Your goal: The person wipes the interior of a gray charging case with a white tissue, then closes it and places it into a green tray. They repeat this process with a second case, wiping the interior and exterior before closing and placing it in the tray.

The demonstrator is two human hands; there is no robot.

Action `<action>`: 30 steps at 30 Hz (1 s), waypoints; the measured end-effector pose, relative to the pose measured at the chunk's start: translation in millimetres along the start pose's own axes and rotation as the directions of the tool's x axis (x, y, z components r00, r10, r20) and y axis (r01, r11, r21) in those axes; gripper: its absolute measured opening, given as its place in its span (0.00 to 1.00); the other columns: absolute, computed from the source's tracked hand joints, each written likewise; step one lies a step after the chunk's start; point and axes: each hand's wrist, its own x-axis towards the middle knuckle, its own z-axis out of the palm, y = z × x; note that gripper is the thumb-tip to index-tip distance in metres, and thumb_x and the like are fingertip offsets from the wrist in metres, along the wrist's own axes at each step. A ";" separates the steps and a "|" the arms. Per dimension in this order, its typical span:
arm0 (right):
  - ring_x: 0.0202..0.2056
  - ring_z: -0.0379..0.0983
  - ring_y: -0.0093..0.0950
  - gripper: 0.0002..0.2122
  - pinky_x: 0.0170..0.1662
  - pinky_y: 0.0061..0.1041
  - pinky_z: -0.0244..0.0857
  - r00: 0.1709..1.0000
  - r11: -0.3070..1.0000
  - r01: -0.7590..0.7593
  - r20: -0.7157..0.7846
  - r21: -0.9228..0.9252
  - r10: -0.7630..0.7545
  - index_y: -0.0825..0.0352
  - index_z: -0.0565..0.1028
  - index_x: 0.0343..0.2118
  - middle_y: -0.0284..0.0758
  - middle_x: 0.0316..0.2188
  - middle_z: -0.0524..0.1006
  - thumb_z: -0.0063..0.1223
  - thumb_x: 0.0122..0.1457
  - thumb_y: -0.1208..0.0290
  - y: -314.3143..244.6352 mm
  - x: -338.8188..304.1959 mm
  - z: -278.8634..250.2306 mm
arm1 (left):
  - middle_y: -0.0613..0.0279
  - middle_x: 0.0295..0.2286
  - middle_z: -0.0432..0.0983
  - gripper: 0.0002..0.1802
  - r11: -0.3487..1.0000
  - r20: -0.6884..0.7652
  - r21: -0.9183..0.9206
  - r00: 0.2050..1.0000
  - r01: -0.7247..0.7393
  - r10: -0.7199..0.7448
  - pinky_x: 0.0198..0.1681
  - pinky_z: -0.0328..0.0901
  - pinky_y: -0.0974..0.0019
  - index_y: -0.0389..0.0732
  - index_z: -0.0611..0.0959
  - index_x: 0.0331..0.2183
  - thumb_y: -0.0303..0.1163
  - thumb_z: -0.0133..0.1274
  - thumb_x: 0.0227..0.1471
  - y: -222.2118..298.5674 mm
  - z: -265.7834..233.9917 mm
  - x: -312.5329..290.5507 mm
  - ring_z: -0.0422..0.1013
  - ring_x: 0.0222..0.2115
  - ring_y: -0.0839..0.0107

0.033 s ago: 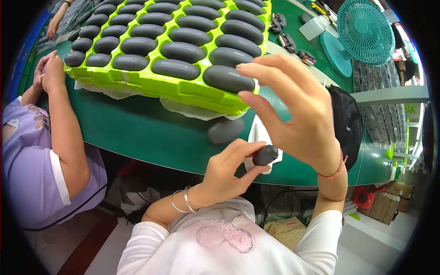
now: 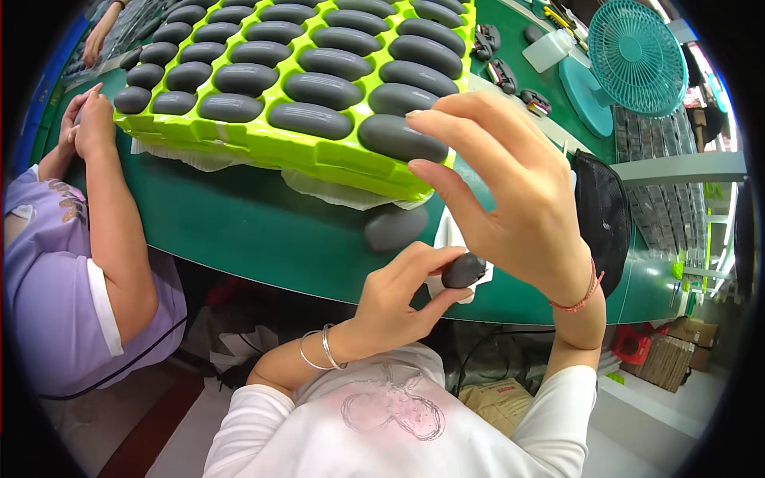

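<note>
My left hand [image 2: 402, 296] pinches a small dark grey rounded piece [image 2: 462, 272] between thumb and fingertips, just past the table's near edge. My right hand [image 2: 510, 191] is raised, thumb and fingers spread apart. Its fingertips are at the right end of a glossy dark grey oval piece [image 2: 398, 137] in the near right corner of a lime-green tray [image 2: 239, 142]; whether they touch it I cannot tell. Several like ovals sit in rows in that tray. A loose grey oval [image 2: 396, 229] lies on the table below it. White tissue [image 2: 448, 233] shows behind my left hand.
Across the green table [image 2: 239, 215] at right are a teal fan [image 2: 633, 56], a white bottle [image 2: 547, 50], several small dark cases [image 2: 502, 76] and a black mesh bag [image 2: 598, 211]. At left a person in lilac [image 2: 76, 279] rests clasped hands on the table.
The tray and table things appear shifted slightly to the right. My right fingertips sit a little further left over the corner oval. My left hand keeps its pinch on the rounded piece.
</note>
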 end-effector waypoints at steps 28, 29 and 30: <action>0.39 0.75 0.21 0.16 0.41 0.22 0.70 0.882 0.515 -0.392 0.153 0.762 0.445 0.71 0.71 0.47 0.33 0.41 0.77 0.57 0.60 0.70 120.3 40.4 -23.4 | 0.57 0.39 0.74 0.27 0.895 0.069 -0.349 0.960 0.277 -0.270 0.46 0.72 0.68 0.30 0.75 0.48 0.14 0.63 0.43 13.9 -27.4 -1.0 0.76 0.42 0.69; 0.40 0.75 0.20 0.17 0.41 0.22 0.71 0.830 0.282 -0.399 0.213 0.873 0.515 0.71 0.70 0.50 0.34 0.43 0.77 0.56 0.61 0.70 106.3 15.4 -27.1 | 0.56 0.41 0.75 0.28 0.916 0.083 -0.300 0.963 0.268 -0.255 0.46 0.72 0.67 0.30 0.74 0.49 0.15 0.64 0.43 13.0 -30.6 -1.1 0.75 0.42 0.68; 0.41 0.75 0.21 0.20 0.42 0.23 0.73 0.828 0.156 -0.377 0.258 0.913 0.497 0.71 0.67 0.54 0.36 0.47 0.76 0.55 0.62 0.70 86.5 0.4 -22.9 | 0.55 0.43 0.75 0.29 0.911 0.029 -0.309 0.961 0.272 -0.276 0.47 0.71 0.66 0.30 0.73 0.49 0.16 0.64 0.44 14.2 -32.4 -2.3 0.75 0.43 0.68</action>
